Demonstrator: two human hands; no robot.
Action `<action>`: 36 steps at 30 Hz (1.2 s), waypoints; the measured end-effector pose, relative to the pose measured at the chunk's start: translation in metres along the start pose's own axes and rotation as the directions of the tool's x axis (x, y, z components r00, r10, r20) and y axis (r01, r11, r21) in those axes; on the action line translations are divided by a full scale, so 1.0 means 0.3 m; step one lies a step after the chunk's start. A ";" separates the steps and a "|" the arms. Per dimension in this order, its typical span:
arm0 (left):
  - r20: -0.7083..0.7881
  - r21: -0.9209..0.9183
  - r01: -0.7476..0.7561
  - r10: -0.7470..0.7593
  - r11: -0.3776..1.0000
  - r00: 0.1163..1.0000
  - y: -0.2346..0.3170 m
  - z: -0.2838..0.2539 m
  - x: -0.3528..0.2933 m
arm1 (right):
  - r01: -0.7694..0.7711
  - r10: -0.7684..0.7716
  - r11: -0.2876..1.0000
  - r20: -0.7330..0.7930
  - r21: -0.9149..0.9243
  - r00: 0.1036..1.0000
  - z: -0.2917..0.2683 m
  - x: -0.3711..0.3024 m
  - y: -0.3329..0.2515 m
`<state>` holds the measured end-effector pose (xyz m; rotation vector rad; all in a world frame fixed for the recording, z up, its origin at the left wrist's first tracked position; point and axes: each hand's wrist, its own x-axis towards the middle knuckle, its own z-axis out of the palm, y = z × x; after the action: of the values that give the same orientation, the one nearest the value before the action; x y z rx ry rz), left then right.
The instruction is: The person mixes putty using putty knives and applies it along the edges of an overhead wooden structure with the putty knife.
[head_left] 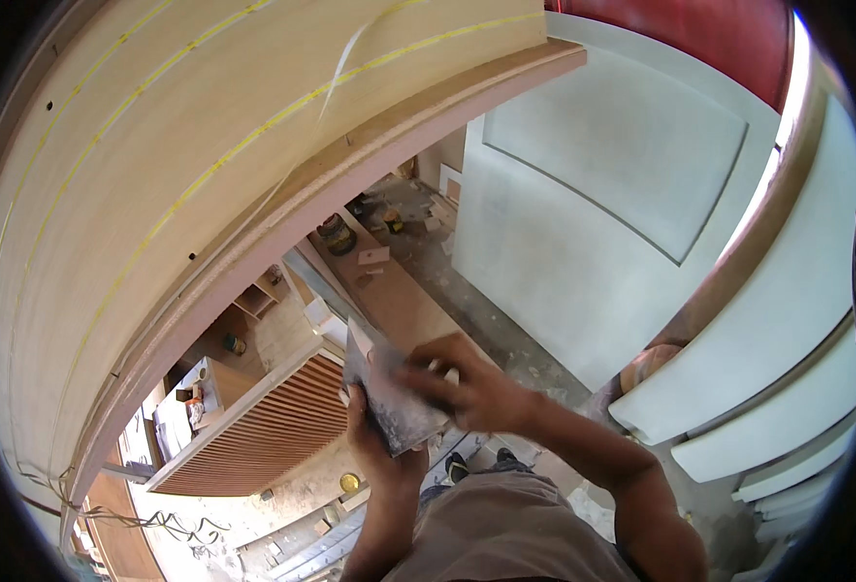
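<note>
My left hand [381,448] grips a flat grey rectangular sheet [389,398] from below, its thumb along the near left edge. The sheet's face is dusty and smeared with whitish patches, and it is held tilted in front of my chest. Over its upper right part is my right hand [457,383], with curled fingers, partly blurred by motion. A pinkish patch shows on the sheet by those fingertips; whether the hand holds something thin there, I cannot make out.
A large cream panel [156,126] with yellow-marked lines slants overhead at left, edged by a pinkish beam [282,218]. A white door panel [602,204] leans at right, near several curved white panels [728,388]. Below are a slatted wooden unit [263,427], loose wires [171,524] and tins [336,233].
</note>
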<state>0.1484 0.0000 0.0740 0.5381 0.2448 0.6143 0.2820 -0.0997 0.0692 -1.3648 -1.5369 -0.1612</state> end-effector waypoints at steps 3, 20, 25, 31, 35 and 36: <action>0.011 0.150 -0.106 0.105 0.983 0.994 0.010 0.039 0.030 | -0.207 0.238 0.897 0.031 -0.391 0.971 -0.106 -0.034 0.089; 0.474 0.828 -0.522 -0.241 -0.204 0.847 -0.034 -0.040 0.071 | -0.395 0.902 0.373 -0.228 0.839 0.367 -0.244 -0.041 -0.045; 0.248 0.968 -0.240 -0.118 0.080 0.962 -0.123 -0.211 -0.002 | -0.051 0.920 0.317 -0.294 0.947 0.260 -0.311 -0.044 0.152; -0.050 0.932 0.014 0.092 0.362 0.994 -0.185 -0.334 -0.097 | -0.240 0.409 0.913 -0.756 0.331 0.512 -0.606 0.179 0.357; -0.165 0.929 0.127 0.081 0.347 0.983 -0.175 -0.387 -0.115 | -0.334 -0.010 0.919 -0.859 -0.210 0.513 -0.731 0.336 0.504; -0.176 0.919 0.118 0.125 0.376 0.976 -0.174 -0.409 -0.111 | -0.342 -0.065 0.895 -0.842 -0.286 0.535 -0.717 0.357 0.526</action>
<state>0.1015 -0.0064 -0.0551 1.6093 0.8436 0.4869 0.5509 -0.1186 0.1686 -1.4056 -0.5470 -0.9677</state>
